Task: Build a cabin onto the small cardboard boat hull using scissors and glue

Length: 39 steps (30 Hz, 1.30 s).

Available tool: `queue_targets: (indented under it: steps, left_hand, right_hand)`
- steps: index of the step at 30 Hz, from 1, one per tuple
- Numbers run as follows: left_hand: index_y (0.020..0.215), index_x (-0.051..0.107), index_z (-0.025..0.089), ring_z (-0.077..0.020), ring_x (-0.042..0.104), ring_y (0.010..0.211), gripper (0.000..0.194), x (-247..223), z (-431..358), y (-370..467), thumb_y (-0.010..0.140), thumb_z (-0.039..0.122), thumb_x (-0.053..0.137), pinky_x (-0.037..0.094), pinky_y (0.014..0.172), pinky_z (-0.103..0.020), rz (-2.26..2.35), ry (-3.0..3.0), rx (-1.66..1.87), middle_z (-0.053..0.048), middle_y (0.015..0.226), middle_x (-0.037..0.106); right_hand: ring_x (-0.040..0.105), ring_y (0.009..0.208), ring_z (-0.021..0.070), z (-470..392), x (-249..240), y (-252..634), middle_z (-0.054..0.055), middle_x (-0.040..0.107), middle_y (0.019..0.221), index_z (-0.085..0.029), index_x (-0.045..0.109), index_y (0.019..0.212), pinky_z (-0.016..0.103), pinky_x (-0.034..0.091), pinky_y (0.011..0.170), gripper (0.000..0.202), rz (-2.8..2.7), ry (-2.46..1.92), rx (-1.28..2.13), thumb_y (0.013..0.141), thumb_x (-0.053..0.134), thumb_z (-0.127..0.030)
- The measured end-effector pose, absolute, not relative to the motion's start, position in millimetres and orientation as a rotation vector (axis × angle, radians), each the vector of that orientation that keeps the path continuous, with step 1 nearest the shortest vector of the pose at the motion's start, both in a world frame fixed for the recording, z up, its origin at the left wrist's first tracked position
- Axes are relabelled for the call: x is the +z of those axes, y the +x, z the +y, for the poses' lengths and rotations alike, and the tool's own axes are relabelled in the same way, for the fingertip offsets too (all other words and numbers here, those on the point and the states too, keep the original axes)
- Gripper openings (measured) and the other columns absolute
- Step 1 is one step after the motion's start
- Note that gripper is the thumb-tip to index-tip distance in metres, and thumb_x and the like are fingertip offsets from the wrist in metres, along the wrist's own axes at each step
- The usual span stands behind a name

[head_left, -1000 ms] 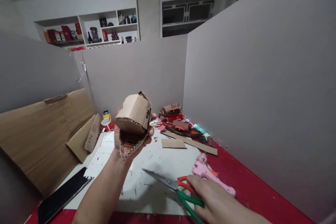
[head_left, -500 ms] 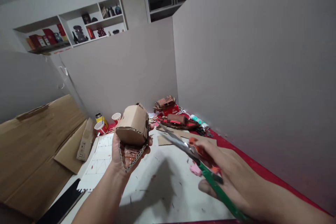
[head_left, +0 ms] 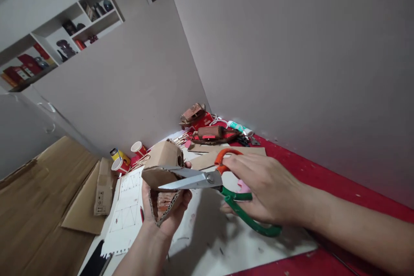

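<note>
Held up over the table, a small cardboard boat model [head_left: 164, 155] with a curved cabin roof rests in my left hand [head_left: 174, 220]. Its pointed, brown-painted end faces me, and my fingers wrap round its underside and side. My right hand [head_left: 258, 185] grips scissors [head_left: 211, 179] with one orange and one green handle. The blades are parted and point left, lying across the front of the cabin. Whether they touch the cardboard I cannot tell.
Two finished-looking brown boat models [head_left: 211, 133] sit at the back near a white-green tube [head_left: 239, 127]. Paper cups [head_left: 120, 165], a yellow container [head_left: 119, 155] and a drawn sheet [head_left: 124, 215] lie left. Large cardboard [head_left: 42, 207] leans at far left. Cardboard strips [head_left: 207, 161] lie behind my right hand.
My right hand has turned the scissors and brought them left, so the blades now cross the cabin front. My left hand still holds the boat model. The camera view has tilted.
</note>
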<state>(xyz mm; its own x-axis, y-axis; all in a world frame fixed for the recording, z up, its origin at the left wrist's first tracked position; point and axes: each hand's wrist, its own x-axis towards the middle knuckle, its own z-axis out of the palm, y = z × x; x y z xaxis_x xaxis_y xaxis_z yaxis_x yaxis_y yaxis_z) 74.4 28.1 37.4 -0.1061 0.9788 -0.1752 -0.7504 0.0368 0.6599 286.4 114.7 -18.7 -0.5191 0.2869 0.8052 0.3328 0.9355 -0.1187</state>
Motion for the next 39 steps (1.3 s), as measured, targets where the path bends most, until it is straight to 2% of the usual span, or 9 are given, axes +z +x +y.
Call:
queue_targets:
  steps: [5, 10, 18, 22, 25, 31, 39]
  left_hand:
    - [0.14, 0.058, 0.02, -0.0239, 0.076, 0.078, 0.049, 32.2, 24.5, 78.6, 0.094, 0.036, 0.05, 0.059, 0.059, -0.029, 0.681, 0.478, 1.507, -0.016, 0.107, 0.077]
    - [0.138, 0.061, 0.021, -0.0226, 0.075, 0.077, 0.049, 27.1, 25.9, 79.3, 0.096, 0.043, 0.049, 0.061, 0.066, -0.03, 0.632, 0.574, 1.439, -0.016, 0.111, 0.077]
    - [0.137, 0.063, 0.023, -0.0263, 0.076, 0.098, 0.048, 24.4, 26.4, 85.2, 0.091, 0.026, 0.051, 0.06, 0.073, -0.029, 0.529, 0.634, 1.435, -0.014, 0.119, 0.077]
    - [0.139, 0.061, 0.027, -0.0235, 0.077, 0.091, 0.049, 25.9, 25.8, 91.6, 0.091, 0.025, 0.053, 0.059, 0.069, -0.026, 0.604, 0.602, 1.471, -0.013, 0.124, 0.075]
    - [0.137, 0.063, 0.03, -0.0233, 0.077, 0.093, 0.048, 25.1, 26.2, 94.0, 0.09, 0.025, 0.054, 0.059, 0.069, -0.026, 0.614, 0.608, 1.493, -0.011, 0.122, 0.076]
    - [0.13, 0.069, 0.028, -0.0219, 0.077, 0.085, 0.042, 24.1, 26.7, 95.8, 0.092, 0.025, 0.053, 0.06, 0.07, -0.027, 0.572, 0.625, 1.489, -0.011, 0.114, 0.078]
    - [0.135, 0.064, 0.026, -0.0191, 0.075, 0.078, 0.044, 26.4, 25.5, 98.1, 0.093, 0.03, 0.054, 0.059, 0.065, -0.024, 0.68, 0.56, 1.472, -0.014, 0.121, 0.075]
  right_hand:
    - [0.062, 0.073, 0.0225, 112.0, -18.3, 286.1, 0.009, 0.067, 0.083, -0.015, 0.059, 0.095, 0.034, 0.044, 0.066, 0.04, -2.118, -0.457, -0.093, 0.093, 0.057, -0.055]
    - [0.059, 0.07, 0.0211, 111.4, -18.7, 286.8, 0.007, 0.064, 0.079, -0.018, 0.058, 0.087, 0.033, 0.04, 0.064, 0.033, -2.081, -0.49, -0.113, 0.092, 0.057, -0.05]
    - [0.06, 0.072, 0.0227, 112.7, -24.2, 286.2, 0.008, 0.066, 0.082, -0.016, 0.06, 0.091, 0.035, 0.042, 0.065, 0.034, -2.074, -0.495, -0.047, 0.091, 0.058, -0.05]
    - [0.062, 0.074, 0.0239, 115.1, -26.7, 285.8, 0.008, 0.067, 0.085, -0.016, 0.06, 0.095, 0.036, 0.044, 0.066, 0.035, -2.059, -0.475, -0.059, 0.092, 0.056, -0.05]
    - [0.061, 0.072, 0.0228, 116.6, -29.0, 285.2, 0.007, 0.067, 0.083, -0.016, 0.059, 0.093, 0.034, 0.042, 0.065, 0.035, -2.052, -0.478, -0.086, 0.091, 0.057, -0.052]
    - [0.057, 0.064, 0.0198, 117.1, -29.8, 285.6, 0.003, 0.06, 0.071, -0.018, 0.058, 0.087, 0.033, 0.036, 0.06, 0.029, -2.025, -0.496, -0.152, 0.093, 0.054, -0.047]
    - [0.056, 0.058, 0.0195, 117.6, -29.8, 287.1, 0.002, 0.059, 0.066, -0.022, 0.056, 0.081, 0.034, 0.035, 0.054, 0.03, -2.018, -0.49, -0.143, 0.094, 0.055, -0.049]
